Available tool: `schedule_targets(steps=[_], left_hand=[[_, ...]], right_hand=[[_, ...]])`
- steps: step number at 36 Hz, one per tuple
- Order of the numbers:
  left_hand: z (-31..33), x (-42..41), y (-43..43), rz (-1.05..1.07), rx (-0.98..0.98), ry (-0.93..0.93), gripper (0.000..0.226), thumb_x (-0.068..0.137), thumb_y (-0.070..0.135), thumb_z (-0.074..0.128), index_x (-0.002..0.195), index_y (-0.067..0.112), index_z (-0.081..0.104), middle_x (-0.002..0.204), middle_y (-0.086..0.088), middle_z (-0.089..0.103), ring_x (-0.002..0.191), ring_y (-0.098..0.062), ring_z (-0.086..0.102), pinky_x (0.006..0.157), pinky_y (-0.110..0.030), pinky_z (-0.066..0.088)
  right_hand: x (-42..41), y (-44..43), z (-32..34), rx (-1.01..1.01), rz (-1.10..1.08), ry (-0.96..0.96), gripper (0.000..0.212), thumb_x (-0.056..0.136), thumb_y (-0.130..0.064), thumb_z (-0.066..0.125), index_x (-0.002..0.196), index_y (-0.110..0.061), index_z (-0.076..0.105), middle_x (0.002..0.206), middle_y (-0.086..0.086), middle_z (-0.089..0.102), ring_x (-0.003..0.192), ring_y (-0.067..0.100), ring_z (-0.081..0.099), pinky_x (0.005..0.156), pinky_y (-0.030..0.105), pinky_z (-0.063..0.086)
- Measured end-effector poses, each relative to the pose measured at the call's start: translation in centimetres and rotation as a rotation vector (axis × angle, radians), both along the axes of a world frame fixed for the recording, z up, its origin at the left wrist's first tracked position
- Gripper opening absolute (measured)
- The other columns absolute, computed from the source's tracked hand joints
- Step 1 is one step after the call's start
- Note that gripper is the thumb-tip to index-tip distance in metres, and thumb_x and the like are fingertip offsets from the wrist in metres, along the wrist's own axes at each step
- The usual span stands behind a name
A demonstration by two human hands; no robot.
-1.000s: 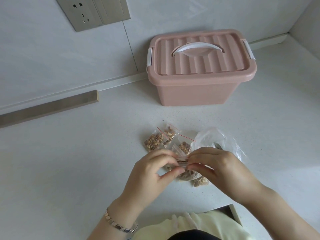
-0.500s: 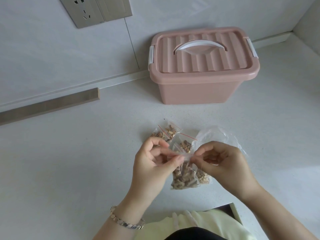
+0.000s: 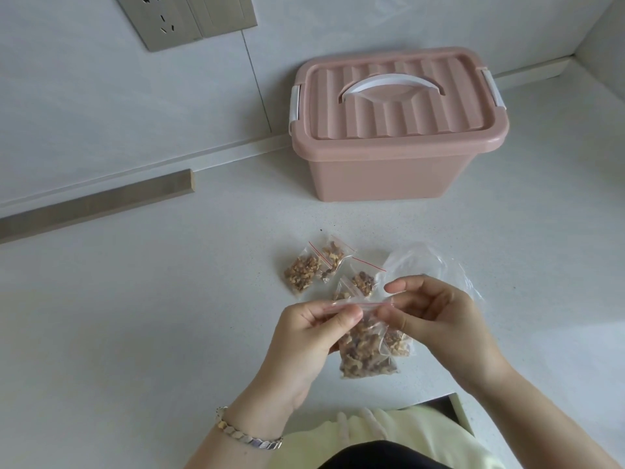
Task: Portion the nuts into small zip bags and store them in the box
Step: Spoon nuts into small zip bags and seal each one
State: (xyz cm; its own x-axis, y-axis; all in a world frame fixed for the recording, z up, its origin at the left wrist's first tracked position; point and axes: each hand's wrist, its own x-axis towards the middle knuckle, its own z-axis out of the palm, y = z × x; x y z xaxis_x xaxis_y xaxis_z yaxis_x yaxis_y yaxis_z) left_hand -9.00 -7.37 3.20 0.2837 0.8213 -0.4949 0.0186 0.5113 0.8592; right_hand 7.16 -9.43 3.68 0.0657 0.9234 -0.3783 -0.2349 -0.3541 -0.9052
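1. The left hand (image 3: 309, 333) and the right hand (image 3: 436, 319) hold one small zip bag (image 3: 363, 353) of walnut pieces above the worktop (image 3: 135, 333), close to its near edge. One second ago both hands were pressed together low over this bag. Now the bag is lifted and hangs freely.
2. Half a second ago the fingertips met near the middle of the red zip strip (image 3: 355, 303). Now they have moved apart. The left hand pinches the left end of the strip and the right hand pinches the right end, and the strip is stretched straight between them.
3. I judge from this that the seal was pressed along its whole length and the bag is closed or almost closed. I cannot tell whether the strip is fully locked.
4. Several filled bags (image 3: 301, 274) lie as before in the middle of the worktop, just behind the hands. One more filled bag (image 3: 399, 343) lies partly under the held bag. The large clear bag (image 3: 422, 262) beside them on the right looks almost empty, so the portioning seems near its end.
5. The pink box (image 3: 389, 170) has not moved. It stands at the back edge of the worktop, toward the right corner, with its lid (image 3: 389, 113) on. No bag can go in until the lid is opened, so the storing step is probably not yet begun.
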Motion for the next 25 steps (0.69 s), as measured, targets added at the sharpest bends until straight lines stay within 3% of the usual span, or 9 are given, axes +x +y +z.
schedule_targets(steps=[3,9,14,17,21,23,25], left_hand=[[-0.12,-0.12,0.00,0.033,0.019,0.007,0.040,0.059,0.037,0.072,0.091,0.013,0.076,0.102,-0.034,0.062,0.085,-0.030,0.058,0.083,-0.045,0.049],[-0.13,-0.35,0.02,0.057,0.046,0.016,0.032,0.058,0.037,0.071,0.084,0.018,0.077,0.093,-0.031,0.066,0.079,-0.026,0.056,0.076,-0.039,0.046],[-0.17,-0.52,-0.01,0.020,0.100,0.048,0.015,0.061,0.035,0.068,0.073,0.030,0.077,0.067,0.002,0.068,0.063,-0.008,0.055,0.067,-0.023,0.046],[-0.08,-0.36,-0.05,0.005,0.129,0.056,0.015,0.063,0.033,0.067,0.074,0.030,0.076,0.068,0.006,0.071,0.062,-0.002,0.059,0.062,-0.015,0.046],[-0.30,-0.27,-0.07,0.017,0.171,0.080,0.018,0.065,0.035,0.072,0.080,0.026,0.077,0.080,-0.003,0.074,0.074,-0.009,0.065,0.068,-0.021,0.048],[-0.45,-0.22,-0.13,-0.004,0.187,0.090,0.023,0.069,0.039,0.078,0.086,0.025,0.077,0.086,-0.014,0.073,0.080,-0.028,0.066,0.073,-0.037,0.052],[-0.49,-0.18,-0.23,-0.017,0.193,0.082,0.033,0.067,0.045,0.071,0.091,0.023,0.076,0.091,-0.023,0.070,0.091,-0.047,0.061,0.084,-0.055,0.049]], right_hand=[[0.10,-0.12,0.04,-0.045,0.035,-0.070,0.023,0.057,-0.015,0.072,0.078,-0.004,0.067,0.062,0.005,0.070,0.055,0.011,0.064,0.056,0.016,0.051],[0.13,-0.18,0.19,-0.066,0.088,-0.180,0.010,0.069,-0.017,0.072,0.070,-0.007,0.071,0.060,0.003,0.069,0.054,0.006,0.061,0.058,0.015,0.049],[0.06,-0.18,0.17,-0.045,0.099,-0.217,0.009,0.077,-0.009,0.070,0.068,-0.008,0.071,0.059,0.001,0.066,0.055,0.009,0.056,0.060,0.024,0.045],[0.07,-0.12,0.20,-0.024,0.096,-0.237,0.011,0.078,-0.005,0.068,0.067,-0.006,0.070,0.059,0.002,0.066,0.054,0.008,0.056,0.058,0.021,0.045],[-0.05,-0.06,0.16,-0.019,0.117,-0.286,0.009,0.078,-0.010,0.069,0.070,-0.010,0.071,0.063,0.001,0.068,0.055,0.007,0.057,0.057,0.024,0.048],[-0.15,-0.07,0.15,-0.009,0.137,-0.308,0.012,0.078,-0.012,0.069,0.068,-0.018,0.072,0.068,0.001,0.069,0.057,0.011,0.059,0.058,0.030,0.051],[-0.22,-0.08,0.16,0.005,0.148,-0.335,0.016,0.079,-0.012,0.069,0.066,-0.022,0.071,0.069,0.000,0.069,0.057,0.015,0.058,0.058,0.035,0.052]])
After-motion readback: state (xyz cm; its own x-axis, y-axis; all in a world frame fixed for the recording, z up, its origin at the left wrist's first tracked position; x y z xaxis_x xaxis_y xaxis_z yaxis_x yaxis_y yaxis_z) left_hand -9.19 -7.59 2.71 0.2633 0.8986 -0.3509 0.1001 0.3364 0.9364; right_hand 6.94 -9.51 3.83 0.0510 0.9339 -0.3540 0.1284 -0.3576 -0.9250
